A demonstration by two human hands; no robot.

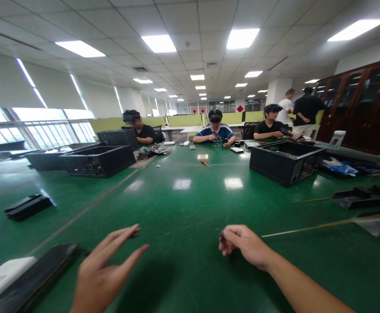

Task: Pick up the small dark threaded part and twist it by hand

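Observation:
My left hand (103,269) hovers over the green table (176,208) with its thumb and fingers spread, holding nothing. To its left lie a long dark flat panel (43,274) and a white block-like object (4,278). My right hand (242,243) is closed in a pinch above the table. A thin, wire-like end pokes out past its fingertips; the rest of the held thing is hidden by the fingers. Just right of that hand, a thin yellowish stick (303,227) points toward the wrist.
Black computer cases stand at the left (100,161) and right (282,163). An orange screwdriver (204,163) lies mid-table. Dark trays (362,198) hold the right side, a black part (29,206) the left. Several people sit across the table (214,130); others stand behind.

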